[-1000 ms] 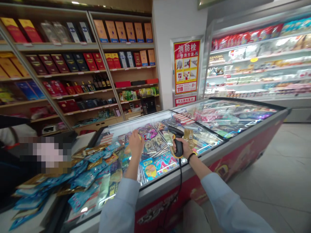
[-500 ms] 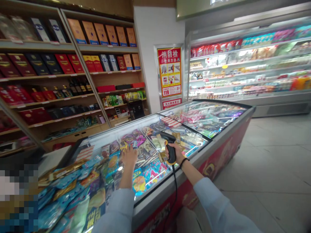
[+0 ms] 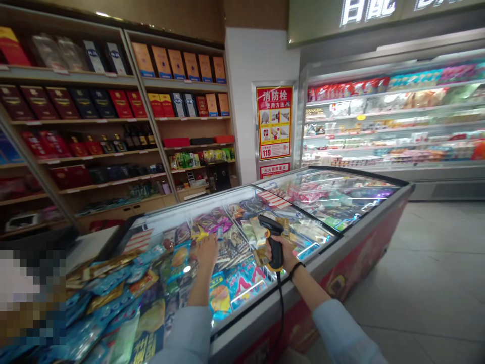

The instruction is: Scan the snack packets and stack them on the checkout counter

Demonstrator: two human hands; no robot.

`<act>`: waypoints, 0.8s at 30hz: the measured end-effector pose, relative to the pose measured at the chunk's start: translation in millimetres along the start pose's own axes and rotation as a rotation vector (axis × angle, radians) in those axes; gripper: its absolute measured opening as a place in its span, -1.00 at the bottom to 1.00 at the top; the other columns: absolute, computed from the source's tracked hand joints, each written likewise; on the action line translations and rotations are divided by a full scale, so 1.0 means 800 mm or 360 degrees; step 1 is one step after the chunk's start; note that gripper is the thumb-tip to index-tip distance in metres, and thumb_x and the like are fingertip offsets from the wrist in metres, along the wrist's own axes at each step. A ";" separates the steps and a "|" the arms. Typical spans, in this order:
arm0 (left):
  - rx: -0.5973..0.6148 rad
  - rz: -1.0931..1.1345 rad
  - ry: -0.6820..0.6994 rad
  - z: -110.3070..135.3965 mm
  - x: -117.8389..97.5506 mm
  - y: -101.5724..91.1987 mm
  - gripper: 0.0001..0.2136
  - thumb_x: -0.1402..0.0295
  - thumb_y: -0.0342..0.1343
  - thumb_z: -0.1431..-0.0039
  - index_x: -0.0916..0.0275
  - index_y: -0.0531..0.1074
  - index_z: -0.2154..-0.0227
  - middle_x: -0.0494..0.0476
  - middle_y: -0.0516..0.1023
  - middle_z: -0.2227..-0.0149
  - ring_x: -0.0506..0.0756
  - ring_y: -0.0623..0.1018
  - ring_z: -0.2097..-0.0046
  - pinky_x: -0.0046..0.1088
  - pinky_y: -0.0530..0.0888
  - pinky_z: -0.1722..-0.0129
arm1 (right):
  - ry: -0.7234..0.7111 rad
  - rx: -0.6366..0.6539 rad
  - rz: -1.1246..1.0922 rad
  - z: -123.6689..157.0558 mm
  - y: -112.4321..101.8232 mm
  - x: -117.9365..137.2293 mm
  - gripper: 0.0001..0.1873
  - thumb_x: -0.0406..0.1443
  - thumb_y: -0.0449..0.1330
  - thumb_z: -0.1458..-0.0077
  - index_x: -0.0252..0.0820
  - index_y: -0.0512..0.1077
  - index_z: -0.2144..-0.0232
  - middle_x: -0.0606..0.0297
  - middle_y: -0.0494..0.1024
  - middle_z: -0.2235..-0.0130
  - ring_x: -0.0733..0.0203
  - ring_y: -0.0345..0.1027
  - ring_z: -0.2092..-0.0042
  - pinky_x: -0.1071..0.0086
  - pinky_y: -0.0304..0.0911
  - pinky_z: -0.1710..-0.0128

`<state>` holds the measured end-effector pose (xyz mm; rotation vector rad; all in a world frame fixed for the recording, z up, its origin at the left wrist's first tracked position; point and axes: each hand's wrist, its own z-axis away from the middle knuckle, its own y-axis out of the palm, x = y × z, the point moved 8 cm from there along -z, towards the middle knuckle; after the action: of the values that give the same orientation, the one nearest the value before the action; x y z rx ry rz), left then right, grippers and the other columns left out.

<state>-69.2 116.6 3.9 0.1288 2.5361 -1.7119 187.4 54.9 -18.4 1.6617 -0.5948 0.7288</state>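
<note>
My right hand (image 3: 285, 251) is wrapped round the grip of a black-and-yellow barcode scanner (image 3: 276, 243), above the front rim of a chest freezer (image 3: 237, 331). A black cable (image 3: 281, 308) hangs from the scanner's grip. My left hand (image 3: 206, 251) reaches over the open freezer section, its fingers curled down at a yellow packet (image 3: 200, 235). What those fingers grip, if anything, is hidden. Purple wrappers (image 3: 223, 224) lie just beyond them. Nearer me are blue ice cream packets (image 3: 242, 283), and a gold packet (image 3: 261, 257) shows beside the scanner.
A heap of blue and gold packets (image 3: 106, 283) rises at the left. The freezer's glass lid (image 3: 333, 194) covers the far end. Shelves with boxes and bottles (image 3: 125, 108) stand behind, a lit fridge (image 3: 397, 121) at the right. A red sign (image 3: 274, 124) hangs between.
The view has tilted up and turned slightly left. My left hand's fingers were spread and are now curled at the yellow packet. My right hand still holds the scanner.
</note>
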 end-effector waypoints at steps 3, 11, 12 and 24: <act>-0.0075 -0.0010 -0.0079 0.001 0.001 -0.006 -0.59 0.27 -0.30 -0.34 0.31 0.41 0.03 0.34 0.53 0.04 0.18 0.48 -0.06 -0.22 0.25 -0.16 | 0.0008 -0.0013 -0.0019 0.001 -0.002 -0.002 -0.72 -0.17 0.23 0.07 -0.19 0.35 0.31 0.46 0.35 0.66 0.32 0.17 0.72 0.47 0.07 0.76; -0.0048 -0.0113 -0.0160 0.004 0.017 0.002 -0.53 0.21 -0.17 -0.30 0.39 0.34 -0.12 0.43 0.34 -0.19 0.30 0.27 -0.26 -0.16 0.18 -0.23 | -0.0040 -0.0002 0.0044 0.003 0.006 0.002 -0.73 -0.13 0.25 0.09 -0.21 0.38 0.41 0.43 0.35 0.67 0.34 0.18 0.71 0.48 0.08 0.76; -0.0034 -0.0106 -0.0157 0.003 0.017 0.003 -0.54 0.21 -0.17 -0.30 0.37 0.34 -0.13 0.42 0.33 -0.19 0.30 0.26 -0.26 -0.14 0.18 -0.23 | -0.0044 0.0008 0.0042 0.003 0.007 0.003 -0.73 -0.13 0.25 0.09 -0.21 0.38 0.40 0.44 0.34 0.67 0.34 0.18 0.71 0.48 0.08 0.76; 0.0078 -0.0093 -0.0012 0.001 0.004 0.011 -0.54 0.45 -0.18 -0.23 0.02 0.35 -0.14 0.13 0.35 -0.21 0.23 0.20 -0.30 -0.01 0.09 -0.27 | -0.0022 -0.0018 0.0029 0.003 0.003 0.002 -0.72 -0.14 0.26 0.11 -0.19 0.36 0.39 0.43 0.35 0.66 0.32 0.18 0.71 0.47 0.09 0.76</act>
<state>-71.3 119.5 -5.0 0.0518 2.5179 -1.7925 187.4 52.5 -16.0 1.6540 -0.6239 0.7262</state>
